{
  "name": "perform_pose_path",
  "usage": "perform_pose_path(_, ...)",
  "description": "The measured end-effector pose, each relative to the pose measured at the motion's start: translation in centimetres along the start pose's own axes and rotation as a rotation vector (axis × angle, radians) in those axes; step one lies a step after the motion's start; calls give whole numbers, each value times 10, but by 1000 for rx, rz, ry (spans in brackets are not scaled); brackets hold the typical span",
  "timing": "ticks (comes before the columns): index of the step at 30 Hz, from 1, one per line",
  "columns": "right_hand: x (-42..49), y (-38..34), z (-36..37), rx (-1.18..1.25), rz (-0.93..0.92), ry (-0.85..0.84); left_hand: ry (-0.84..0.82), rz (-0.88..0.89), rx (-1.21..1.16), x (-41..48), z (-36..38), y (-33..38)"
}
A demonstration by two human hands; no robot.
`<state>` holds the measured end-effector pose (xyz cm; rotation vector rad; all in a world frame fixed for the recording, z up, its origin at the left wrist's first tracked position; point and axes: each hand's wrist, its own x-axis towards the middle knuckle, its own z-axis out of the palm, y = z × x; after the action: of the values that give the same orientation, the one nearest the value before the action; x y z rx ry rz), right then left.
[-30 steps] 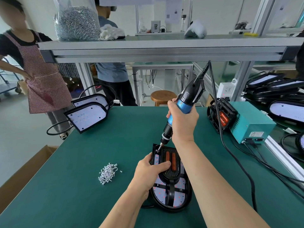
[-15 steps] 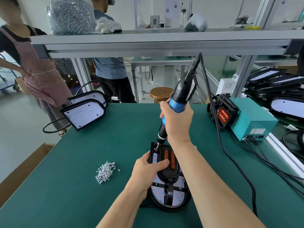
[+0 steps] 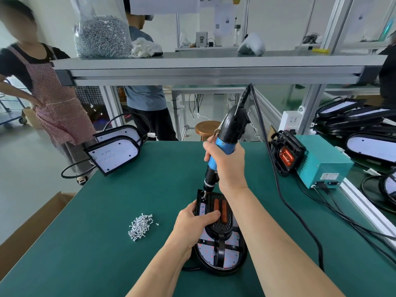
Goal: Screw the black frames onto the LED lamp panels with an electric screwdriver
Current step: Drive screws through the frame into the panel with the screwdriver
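Scene: A worker at a green desk (image 3: 128, 189) drives a screw into an LED lamp panel (image 3: 231, 260) that lies flat directly in front of them.
Right hand: The right hand (image 3: 227, 166), just beyond the panel, has its fingers wrapped tight around the blue grip of an electric screwdriver (image 3: 227, 138). The tool leans slightly away, and its bit is pressed onto the panel's far-left corner.
Left hand: The left hand (image 3: 192, 224) clamps the black frame (image 3: 220, 229) onto the panel, thumb across the frame's top and fingers curled over its left edge.
Frame: It sits on the panel's face, two orange tubes showing in its far half.
Supplies: A loose pile of screws (image 3: 140, 227) lies left of the panel. A teal power box (image 3: 323, 166) stands to the far right of it, with a spare frame (image 3: 286, 155) leaning on the box.
Progress: This looks like a corner screw going in. Whether the frame's other screws are seated cannot be told.
Left to do: Two bare panels (image 3: 115, 155) far left of the one in work carry no frame, so more assembly appears to wait. The state of the stacked panels (image 3: 351, 116) at far right is unclear.
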<state>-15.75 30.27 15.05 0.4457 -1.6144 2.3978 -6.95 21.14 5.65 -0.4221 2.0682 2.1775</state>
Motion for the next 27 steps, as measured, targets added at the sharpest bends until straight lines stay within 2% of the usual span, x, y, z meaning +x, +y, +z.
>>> perform_pose_path(4,2,-15,2,47,-15,-30,-9,-16,3,0,1,4)
perform_pose_path(10,9,-51,-25,152,-34,64,5,-47,-28,0,-1,4)
perform_pose_path(17,0,-55,-105,245,202,387,17,-73,-19,3,-1,1)
perform_pose_path(22,-19,-37,-152,215,429,490,3,-85,7,5,-2,0)
perform_pose_path(27,-43,-8,-177,200,565,567,-4,-84,33,6,-4,-1)
